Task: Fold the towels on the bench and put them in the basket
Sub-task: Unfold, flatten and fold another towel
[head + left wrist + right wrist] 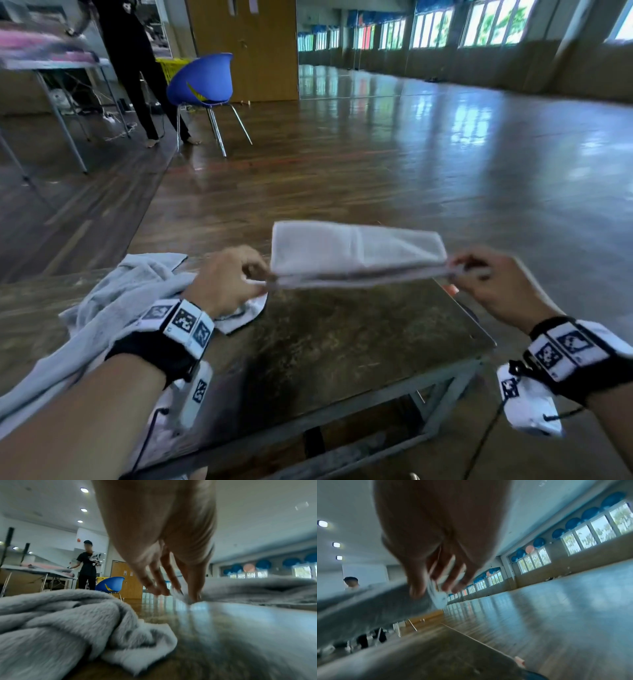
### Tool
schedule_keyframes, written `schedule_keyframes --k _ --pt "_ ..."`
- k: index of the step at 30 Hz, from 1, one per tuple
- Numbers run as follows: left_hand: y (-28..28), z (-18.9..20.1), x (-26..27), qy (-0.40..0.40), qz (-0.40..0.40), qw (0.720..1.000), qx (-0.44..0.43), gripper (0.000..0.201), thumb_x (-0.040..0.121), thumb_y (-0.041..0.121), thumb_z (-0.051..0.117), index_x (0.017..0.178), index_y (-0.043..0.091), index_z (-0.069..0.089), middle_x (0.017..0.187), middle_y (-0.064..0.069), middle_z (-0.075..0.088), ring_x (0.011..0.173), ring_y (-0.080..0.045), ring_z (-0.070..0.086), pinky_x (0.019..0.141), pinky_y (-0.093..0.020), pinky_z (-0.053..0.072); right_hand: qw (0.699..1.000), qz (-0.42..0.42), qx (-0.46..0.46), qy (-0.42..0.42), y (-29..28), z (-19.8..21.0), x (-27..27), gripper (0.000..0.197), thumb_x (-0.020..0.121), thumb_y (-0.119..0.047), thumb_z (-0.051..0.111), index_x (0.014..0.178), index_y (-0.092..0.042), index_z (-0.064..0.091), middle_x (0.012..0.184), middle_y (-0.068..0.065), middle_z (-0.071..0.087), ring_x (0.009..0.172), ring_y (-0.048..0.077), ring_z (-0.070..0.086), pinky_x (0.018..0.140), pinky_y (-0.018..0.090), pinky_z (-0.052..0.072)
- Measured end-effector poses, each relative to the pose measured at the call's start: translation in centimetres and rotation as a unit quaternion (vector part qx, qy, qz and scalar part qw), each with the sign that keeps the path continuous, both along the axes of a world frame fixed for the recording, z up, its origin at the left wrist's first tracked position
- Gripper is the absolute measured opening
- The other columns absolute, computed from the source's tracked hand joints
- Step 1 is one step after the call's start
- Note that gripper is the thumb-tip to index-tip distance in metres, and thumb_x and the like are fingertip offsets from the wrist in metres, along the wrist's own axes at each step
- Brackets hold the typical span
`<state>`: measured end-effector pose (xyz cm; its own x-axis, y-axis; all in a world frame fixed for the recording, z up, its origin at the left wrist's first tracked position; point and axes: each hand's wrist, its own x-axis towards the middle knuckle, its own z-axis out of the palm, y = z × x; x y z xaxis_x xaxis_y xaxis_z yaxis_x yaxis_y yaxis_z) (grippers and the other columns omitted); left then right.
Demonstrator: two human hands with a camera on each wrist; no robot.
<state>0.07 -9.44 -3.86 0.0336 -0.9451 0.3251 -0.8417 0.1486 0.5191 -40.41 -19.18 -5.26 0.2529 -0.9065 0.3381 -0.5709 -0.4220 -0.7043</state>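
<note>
We have the folded towel stretched between both hands, lifted clear above the far end of the tabletop; our left hand pinches its left corners, the grip narrow, thumb and fingertips closed on the cloth; our right hand pinches the right corners the same way, grip tight on the doubled edge; the towel hangs level, its layers stacked, the near edge facing us; on the left wrist view the fingertips meet the fabric just over the glossy surface; a second, crumpled towel lies heaped on the tabletop under our left forearm; beyond, a blue chair stands on the wooden floor beside a person in black.
</note>
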Motion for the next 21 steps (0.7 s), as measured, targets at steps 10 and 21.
schedule_keyframes --k 10,21 --pt "-3.1 -4.9 -2.5 -0.056 0.090 0.971 0.214 0.047 0.088 0.049 0.064 0.065 0.009 0.063 0.072 -0.016 0.068 0.075 -0.032 0.068 0.063 -0.036 0.048 0.965 -0.080 0.128 0.214 1.3 -4.2 -0.7 0.019 0.093 -0.037 0.066 0.084 -0.021 0.062 0.083 -0.008 0.061 0.075 0.011 0.057 0.070 0.029 0.035" --pt "-4.7 -3.9 -3.1 -0.011 0.193 0.952 0.239 0.032 0.074 0.028 0.067 0.054 0.006 0.054 0.052 -0.007 0.053 0.053 -0.026 0.056 0.052 -0.032 0.039 0.946 -0.169 0.186 0.205 0.1 -2.6 0.6 0.031 0.082 -0.033 0.065 0.059 -0.015 0.056 0.079 0.007 0.067 0.074 0.029 0.063 0.074 0.041 0.055"
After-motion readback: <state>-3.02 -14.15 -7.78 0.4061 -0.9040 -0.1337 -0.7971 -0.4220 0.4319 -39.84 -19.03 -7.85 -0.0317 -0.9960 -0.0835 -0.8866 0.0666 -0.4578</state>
